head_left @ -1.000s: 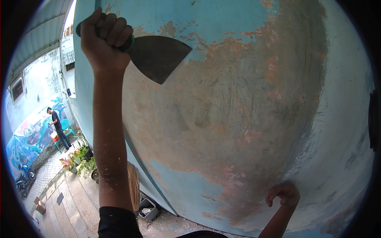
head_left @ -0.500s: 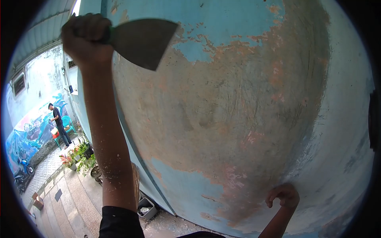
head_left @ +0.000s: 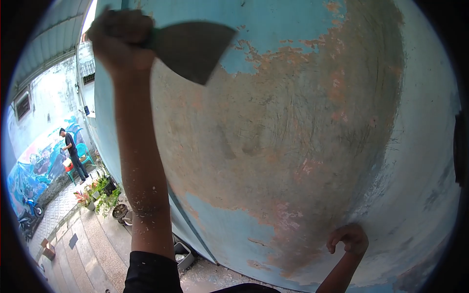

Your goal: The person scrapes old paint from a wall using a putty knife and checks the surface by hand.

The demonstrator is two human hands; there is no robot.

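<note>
High at the left, my left hand (head_left: 124, 41) is wrapped round the handle of a paint scraper (head_left: 195, 51). The scraper's wide, flared blade points right, over the ragged edge of the blue paint on the wall (head_left: 273, 127). Bare grey-brown plaster with orange patches and scratches covers the middle of that wall. Low on the right, my right hand (head_left: 349, 238) rests at the wall with loosely bent fingers and nothing in them. Pale flecks cling to my left forearm.
Blue paint (head_left: 229, 219) remains at the wall's lower left. A grey bin (head_left: 184, 259) stands at its foot. Potted plants (head_left: 105, 188), a cardboard box (head_left: 48, 250) and a parked motorbike (head_left: 31, 215) are to the left. Farther off, a person (head_left: 72, 151) stands by chairs and a mural.
My left hand and the scraper have moved right and slightly up across the wall. My right hand has stayed in place.
</note>
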